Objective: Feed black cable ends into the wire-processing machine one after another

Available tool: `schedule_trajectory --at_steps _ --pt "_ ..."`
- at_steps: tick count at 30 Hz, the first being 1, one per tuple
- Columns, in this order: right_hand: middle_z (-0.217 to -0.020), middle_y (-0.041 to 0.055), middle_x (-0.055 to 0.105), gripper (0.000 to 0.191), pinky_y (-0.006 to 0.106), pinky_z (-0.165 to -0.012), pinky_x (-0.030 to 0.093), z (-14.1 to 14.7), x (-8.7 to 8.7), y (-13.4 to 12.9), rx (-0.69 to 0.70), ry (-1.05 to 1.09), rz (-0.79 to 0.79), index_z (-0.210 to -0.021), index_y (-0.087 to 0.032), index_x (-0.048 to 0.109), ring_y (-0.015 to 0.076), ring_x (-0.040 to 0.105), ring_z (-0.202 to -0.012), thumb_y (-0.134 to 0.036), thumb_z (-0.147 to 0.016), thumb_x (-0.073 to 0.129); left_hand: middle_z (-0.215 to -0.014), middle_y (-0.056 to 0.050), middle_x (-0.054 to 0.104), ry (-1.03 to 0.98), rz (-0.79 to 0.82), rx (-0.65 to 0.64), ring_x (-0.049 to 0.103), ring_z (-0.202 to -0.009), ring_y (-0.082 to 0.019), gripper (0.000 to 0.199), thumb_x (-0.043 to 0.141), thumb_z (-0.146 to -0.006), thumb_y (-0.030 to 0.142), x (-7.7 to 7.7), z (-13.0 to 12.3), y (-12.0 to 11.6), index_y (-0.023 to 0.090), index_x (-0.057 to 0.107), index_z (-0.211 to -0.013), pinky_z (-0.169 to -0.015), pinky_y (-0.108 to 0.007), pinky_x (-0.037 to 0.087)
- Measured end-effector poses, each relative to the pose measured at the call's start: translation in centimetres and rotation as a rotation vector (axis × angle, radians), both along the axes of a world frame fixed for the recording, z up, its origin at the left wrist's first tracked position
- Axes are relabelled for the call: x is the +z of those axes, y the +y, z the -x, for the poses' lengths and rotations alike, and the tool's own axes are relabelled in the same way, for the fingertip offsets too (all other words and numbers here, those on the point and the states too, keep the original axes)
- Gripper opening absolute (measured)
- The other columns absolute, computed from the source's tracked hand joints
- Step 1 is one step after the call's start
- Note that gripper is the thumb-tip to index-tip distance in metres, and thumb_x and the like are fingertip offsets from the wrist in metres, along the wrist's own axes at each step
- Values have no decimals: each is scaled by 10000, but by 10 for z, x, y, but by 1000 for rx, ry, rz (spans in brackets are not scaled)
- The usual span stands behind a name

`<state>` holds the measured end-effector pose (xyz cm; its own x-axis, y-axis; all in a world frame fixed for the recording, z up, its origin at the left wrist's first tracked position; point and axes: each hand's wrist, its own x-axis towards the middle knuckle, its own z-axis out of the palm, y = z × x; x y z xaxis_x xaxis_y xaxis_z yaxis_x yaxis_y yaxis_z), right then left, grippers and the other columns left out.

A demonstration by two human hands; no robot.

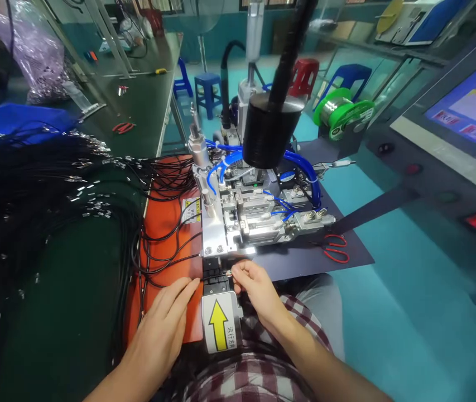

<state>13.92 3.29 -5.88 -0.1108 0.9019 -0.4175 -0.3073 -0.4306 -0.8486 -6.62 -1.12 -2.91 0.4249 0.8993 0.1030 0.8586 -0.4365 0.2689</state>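
Pinched thumb to fingers, the right hand's [258, 289] grip has the metal-tipped end of a black cable [212, 277]. The left hand [164, 321] touches that cable with nearly straight fingers; whether it pinches, I cannot tell. The cable lies across the black track, just far of the yellow arrow [219, 325], at the near edge of the metal machine [258, 223].

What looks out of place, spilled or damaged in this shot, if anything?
Nothing looks spilled or damaged. Slightly untidy: the red-handled scissors lie loose on the dark plate beside the machine, and black cables loop loosely across the orange mat. Both may be normal here.
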Motion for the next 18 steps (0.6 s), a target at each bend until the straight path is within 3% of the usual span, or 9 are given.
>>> schedule_trajectory --at_steps 5,8,13,18 --pt "-526 -55 511 317 248 -536 350 0 -1 -1 -14 -4 -11 -690 -174 543 106 441 -498 -465 -709 665 -1315 -79 523 192 -129 18 502 -1130 -268 578 380 -849 101 -12 8 -16 221 318 -1410 -973 -430 408" --pt "-536 -53 514 318 248 -541 356 -1 -1 -1 -13 -16 -21 -685 -173 548 106 446 -500 -465 -706 671 -1298 -83 549 215 -191 52 509 -1124 -268 580 366 -846 108 -15 1 -16 185 305 -1418 -974 -412 404" --pt "-580 -46 520 332 250 -559 374 -1 -1 0 -3 -30 -29 -688 -167 564 106 467 -517 -479 -718 673 -1301 -92 556 288 -270 50 517 -1129 -275 486 370 -860 131 -14 -4 -12 138 429 -1342 -900 -374 452" --pt "-707 -10 570 407 248 -565 374 -15 -10 -8 -75 -36 -13 -821 -150 622 108 506 -549 -553 -777 588 -1273 -90 581 314 -297 64 533 -1114 -267 454 365 -860 126 -13 -6 -9 121 487 -1298 -840 -347 487"
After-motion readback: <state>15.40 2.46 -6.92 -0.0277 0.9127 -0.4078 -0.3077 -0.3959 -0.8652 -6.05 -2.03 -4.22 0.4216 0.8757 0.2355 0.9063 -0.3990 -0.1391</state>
